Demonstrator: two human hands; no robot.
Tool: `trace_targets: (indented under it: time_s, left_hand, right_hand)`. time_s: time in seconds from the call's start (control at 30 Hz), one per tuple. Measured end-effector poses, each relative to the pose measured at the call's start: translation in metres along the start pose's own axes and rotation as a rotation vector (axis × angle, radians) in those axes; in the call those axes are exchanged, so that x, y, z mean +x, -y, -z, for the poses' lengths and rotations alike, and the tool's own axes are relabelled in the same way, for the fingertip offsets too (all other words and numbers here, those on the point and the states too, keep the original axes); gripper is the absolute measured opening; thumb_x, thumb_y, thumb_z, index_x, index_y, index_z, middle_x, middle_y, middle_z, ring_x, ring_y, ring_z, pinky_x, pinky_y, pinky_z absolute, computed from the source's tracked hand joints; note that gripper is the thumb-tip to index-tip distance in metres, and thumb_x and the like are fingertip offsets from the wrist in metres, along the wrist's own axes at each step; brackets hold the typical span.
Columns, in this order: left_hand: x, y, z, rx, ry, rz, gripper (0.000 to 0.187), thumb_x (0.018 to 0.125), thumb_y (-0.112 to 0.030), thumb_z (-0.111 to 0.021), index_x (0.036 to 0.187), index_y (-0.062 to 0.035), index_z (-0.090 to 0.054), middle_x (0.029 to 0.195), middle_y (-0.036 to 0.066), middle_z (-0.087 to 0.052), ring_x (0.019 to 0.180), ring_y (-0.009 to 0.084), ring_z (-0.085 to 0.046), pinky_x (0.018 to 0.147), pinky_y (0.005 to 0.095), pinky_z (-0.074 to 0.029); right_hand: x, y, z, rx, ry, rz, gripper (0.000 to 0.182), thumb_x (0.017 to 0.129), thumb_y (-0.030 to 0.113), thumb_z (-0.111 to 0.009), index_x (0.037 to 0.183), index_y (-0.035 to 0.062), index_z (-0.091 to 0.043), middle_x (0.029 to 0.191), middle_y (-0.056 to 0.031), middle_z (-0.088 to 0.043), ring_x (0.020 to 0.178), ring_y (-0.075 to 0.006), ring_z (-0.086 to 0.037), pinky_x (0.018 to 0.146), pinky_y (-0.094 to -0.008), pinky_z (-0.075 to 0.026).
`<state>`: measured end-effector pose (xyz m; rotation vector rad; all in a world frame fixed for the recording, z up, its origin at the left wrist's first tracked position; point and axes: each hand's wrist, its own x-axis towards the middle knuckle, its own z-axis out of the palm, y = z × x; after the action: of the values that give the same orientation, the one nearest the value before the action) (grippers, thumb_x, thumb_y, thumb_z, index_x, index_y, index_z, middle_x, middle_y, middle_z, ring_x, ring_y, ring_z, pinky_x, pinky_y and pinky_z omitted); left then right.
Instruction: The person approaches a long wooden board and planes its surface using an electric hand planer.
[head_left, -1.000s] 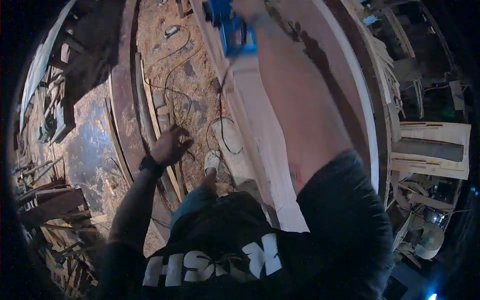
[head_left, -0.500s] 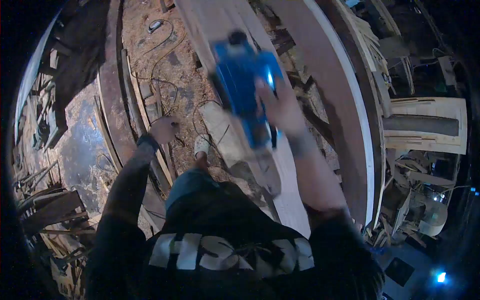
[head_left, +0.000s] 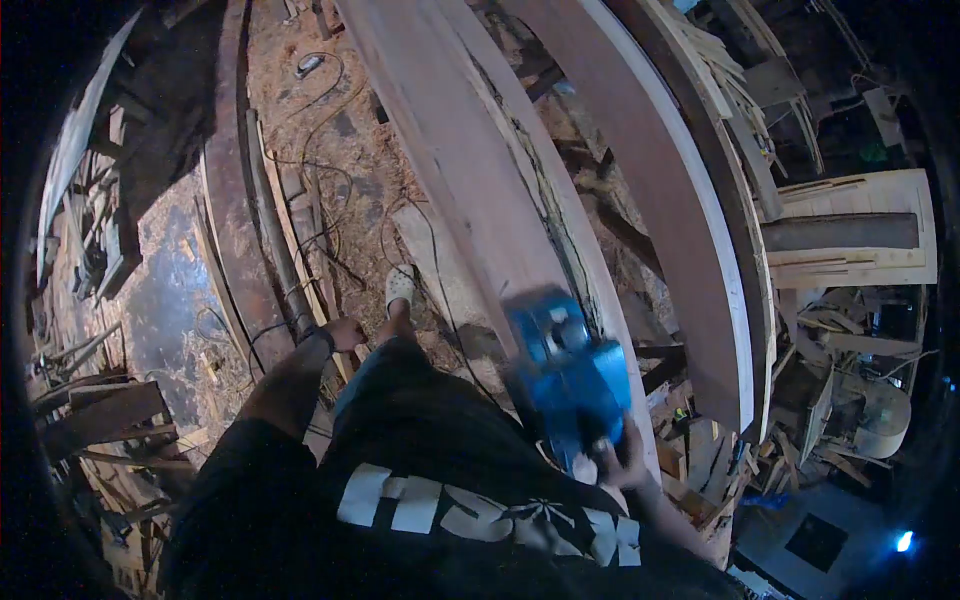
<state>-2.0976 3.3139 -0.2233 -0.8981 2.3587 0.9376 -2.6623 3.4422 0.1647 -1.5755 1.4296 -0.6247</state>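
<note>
A blue electric planer rests on a long, wide wooden plank, close to my body. My right hand is closed around the planer's rear part, at the near right side. A dark, ragged crack runs lengthwise along the plank, beyond the planer. My left hand hangs off to the left with its fingers curled, over a strip of wood and near a thin cable. Whether anything is inside that left hand is hidden.
Another long board runs along the right of the plank. A dark beam lies to the left. Cords cross the shaving-covered floor. My foot in a light clog stands beside the plank. Scrap wood is piled at right.
My right hand has drawn the planer back along the plank toward my body, uncovering the crack. My left hand has moved slightly nearer to my body.
</note>
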Motion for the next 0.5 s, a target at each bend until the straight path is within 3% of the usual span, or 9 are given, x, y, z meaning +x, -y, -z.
trace_targets:
  time_s: [0.03, 0.1, 0.13, 0.17, 0.27, 0.33, 0.4, 0.47, 0.5]
  left_hand:
    - [0.005, 0.029, -0.046, 0.228, -0.119, -0.215, 0.027, 0.085, -0.023, -0.064, 0.104, -0.0065, -0.073, 0.096, 0.018, -0.074, 0.096, 0.0367, -0.072, 0.082, 0.0481, -0.059]
    - [-0.013, 0.051, -0.053, 0.071, -0.140, -0.013, 0.023, 0.086, -0.021, -0.063, 0.101, -0.0072, -0.073, 0.096, 0.019, -0.073, 0.096, 0.0371, -0.072, 0.081, 0.0489, -0.058]
    - [-0.018, 0.056, -0.054, -0.010, -0.149, 0.090, 0.021, 0.086, -0.020, -0.062, 0.100, -0.0076, -0.073, 0.096, 0.019, -0.073, 0.096, 0.0373, -0.071, 0.081, 0.0493, -0.058]
    - [-0.024, 0.060, -0.049, -0.059, -0.222, 0.083, 0.021, 0.086, -0.020, -0.063, 0.100, -0.0076, -0.074, 0.096, 0.020, -0.073, 0.097, 0.0382, -0.071, 0.081, 0.0501, -0.058]
    - [-0.058, 0.058, 0.004, -0.238, -0.336, 0.176, 0.022, 0.086, -0.019, -0.063, 0.100, -0.0071, -0.074, 0.098, 0.021, -0.072, 0.097, 0.0403, -0.070, 0.081, 0.0514, -0.057]
    - [-0.072, 0.028, 0.065, -0.401, -0.276, 0.400, 0.022, 0.086, -0.020, -0.063, 0.099, -0.0063, -0.074, 0.098, 0.020, -0.071, 0.095, 0.0408, -0.069, 0.081, 0.0509, -0.056]
    - [-0.066, 0.059, 0.021, -0.370, -0.487, 0.255, 0.017, 0.083, -0.020, -0.067, 0.092, -0.0056, -0.071, 0.097, 0.017, -0.072, 0.095, 0.0381, -0.070, 0.080, 0.0490, -0.057]
    - [-0.072, 0.067, 0.010, -0.399, -0.649, 0.090, 0.017, 0.082, -0.020, -0.068, 0.091, -0.0059, -0.071, 0.097, 0.016, -0.072, 0.095, 0.0365, -0.071, 0.081, 0.0484, -0.057]
    - [-0.071, 0.070, -0.002, -0.109, -0.523, 0.127, 0.016, 0.081, -0.018, -0.068, 0.091, -0.0065, -0.073, 0.097, 0.015, -0.073, 0.093, 0.0347, -0.071, 0.082, 0.0472, -0.057]
  right_hand:
    - [0.033, 0.010, -0.005, -0.068, 0.013, -0.006, 0.063, 0.102, 0.029, -0.064, 0.146, -0.0093, -0.041, 0.107, -0.0190, -0.069, 0.092, -0.0235, -0.068, 0.077, -0.0371, -0.055]
    - [0.115, 0.064, -0.016, -0.008, 0.114, -0.257, 0.065, 0.104, 0.038, -0.064, 0.142, -0.0102, -0.043, 0.087, -0.0145, -0.070, 0.075, -0.0237, -0.069, 0.069, -0.0372, -0.054]
    - [0.155, 0.063, -0.031, -0.069, 0.048, -0.060, 0.057, 0.105, 0.035, -0.063, 0.137, -0.0097, -0.048, 0.080, -0.0116, -0.069, 0.071, -0.0225, -0.068, 0.064, -0.0386, -0.053]
    - [0.198, 0.079, -0.049, 0.036, -0.009, -0.097, 0.051, 0.105, 0.035, -0.063, 0.130, -0.0092, -0.054, 0.081, -0.0127, -0.069, 0.071, -0.0224, -0.068, 0.063, -0.0392, -0.052]
    - [0.319, 0.125, -0.074, 0.003, -0.060, 0.105, 0.043, 0.104, 0.037, -0.064, 0.123, -0.0018, -0.061, 0.092, -0.0206, -0.072, 0.084, -0.0352, -0.071, 0.077, -0.0485, -0.054]
    - [0.398, 0.154, -0.087, -0.086, -0.119, 0.246, 0.044, 0.103, 0.043, -0.063, 0.107, -0.0018, -0.065, 0.082, -0.0159, -0.072, 0.073, -0.0285, -0.069, 0.069, -0.0443, -0.054]
    - [0.478, 0.177, -0.102, -0.173, -0.171, 0.311, 0.052, 0.102, 0.048, -0.063, 0.091, -0.0018, -0.068, 0.072, -0.0112, -0.071, 0.061, -0.0218, -0.068, 0.061, -0.0401, -0.055]
    - [0.552, 0.196, -0.113, -0.112, -0.124, 0.250, 0.057, 0.101, 0.052, -0.061, 0.084, -0.0019, -0.070, 0.073, -0.0128, -0.073, 0.067, -0.0248, -0.071, 0.067, -0.0415, -0.056]
    - [0.581, 0.205, -0.115, -0.124, -0.084, 0.240, 0.057, 0.101, 0.053, -0.061, 0.088, -0.0022, -0.069, 0.077, -0.0148, -0.073, 0.071, -0.0270, -0.071, 0.069, -0.0428, -0.056]
